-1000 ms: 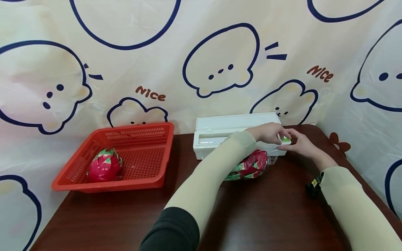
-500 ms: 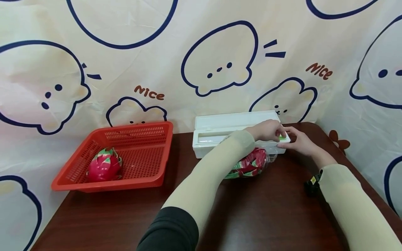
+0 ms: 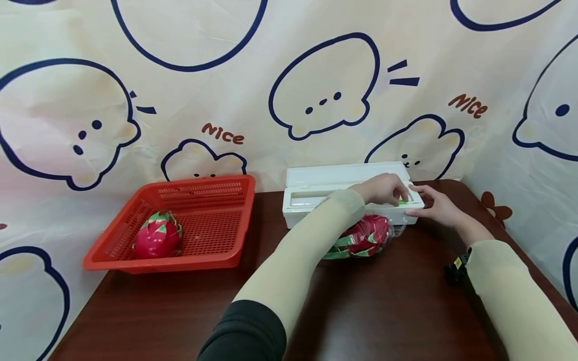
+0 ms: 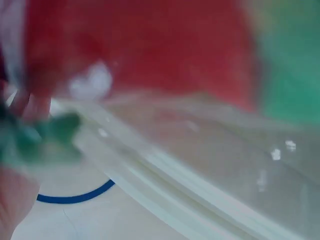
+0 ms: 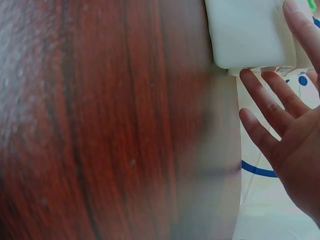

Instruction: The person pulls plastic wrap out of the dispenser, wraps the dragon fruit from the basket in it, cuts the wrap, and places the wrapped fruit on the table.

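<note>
A white cling film dispenser point(image 3: 304, 213) stands at the back of the table with its lid point(image 3: 343, 173) raised. At its right end my left hand point(image 3: 385, 189) reaches over, curled fingertips pinching a small green slider point(image 3: 403, 202). My right hand point(image 3: 438, 205) holds that same end, thumb in front and fingers behind; the right wrist view shows the fingertips against the box end point(image 5: 255, 35). In front of the dispenser lies a dragon fruit point(image 3: 368, 235) wrapped in clear film, partly hidden by my left forearm. It fills the top of the left wrist view, blurred.
A red plastic basket point(image 3: 169, 265) stands at the left on the dark wooden table point(image 3: 384, 311), with another dragon fruit point(image 3: 158, 236) inside. A printed cloth wall point(image 3: 253, 90) closes off the back and right side. The table's right edge runs beside my right forearm.
My left hand has slid a little leftward along the dispenser, and the green slider has moved with it. My right hand stays on the end. The head view has shifted slightly.
</note>
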The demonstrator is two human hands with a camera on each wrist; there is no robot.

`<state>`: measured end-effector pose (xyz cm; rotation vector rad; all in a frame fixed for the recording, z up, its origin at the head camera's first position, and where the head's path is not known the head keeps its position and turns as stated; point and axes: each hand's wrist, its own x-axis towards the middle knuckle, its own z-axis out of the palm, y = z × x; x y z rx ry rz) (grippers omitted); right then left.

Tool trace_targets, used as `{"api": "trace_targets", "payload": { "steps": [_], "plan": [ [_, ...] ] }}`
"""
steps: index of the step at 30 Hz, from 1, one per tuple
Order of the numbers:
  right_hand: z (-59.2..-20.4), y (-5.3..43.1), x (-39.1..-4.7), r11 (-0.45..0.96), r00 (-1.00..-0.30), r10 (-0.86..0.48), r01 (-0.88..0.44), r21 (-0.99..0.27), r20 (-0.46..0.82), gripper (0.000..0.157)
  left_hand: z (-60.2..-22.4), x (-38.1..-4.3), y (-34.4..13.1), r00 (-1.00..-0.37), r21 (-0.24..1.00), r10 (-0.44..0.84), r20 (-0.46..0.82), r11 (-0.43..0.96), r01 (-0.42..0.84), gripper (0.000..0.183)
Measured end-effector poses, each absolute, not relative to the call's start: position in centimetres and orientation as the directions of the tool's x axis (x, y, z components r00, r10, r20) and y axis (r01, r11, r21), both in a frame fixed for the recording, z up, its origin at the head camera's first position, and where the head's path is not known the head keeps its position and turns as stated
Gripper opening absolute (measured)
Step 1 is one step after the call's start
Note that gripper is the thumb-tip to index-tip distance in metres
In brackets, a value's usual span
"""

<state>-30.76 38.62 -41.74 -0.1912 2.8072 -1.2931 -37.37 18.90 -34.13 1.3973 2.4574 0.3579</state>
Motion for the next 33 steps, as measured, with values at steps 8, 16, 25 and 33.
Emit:
{"api": "trace_targets", "payload": {
  "steps": [8,16,25,33],
  "plan": [
    [-42.0,38.8,-30.4,0.645,-0.993,-0.118,-0.053,-0.763,-0.031,0.086,-34.1,-37.1,17.6,-0.503,0.355,0.852,-0.144,0.519,0.777,0.020],
    [-41.8,38.4,-30.5,0.647,-0.991,-0.133,-0.062,-0.760,-0.032,0.087,-34.1,-37.2,16.7,-0.510,0.340,0.849,-0.138,0.525,0.780,0.018],
    [-41.8,38.5,-30.3,0.652,-0.991,-0.133,-0.067,-0.755,-0.028,0.088,-34.0,-37.0,15.5,-0.507,0.355,0.852,-0.133,0.518,0.778,0.019],
    [-41.7,38.3,-30.3,0.665,-0.990,-0.135,-0.069,-0.744,-0.029,0.089,-34.1,-37.2,14.0,-0.514,0.351,0.850,-0.116,0.519,0.779,0.017]
  ]
}}
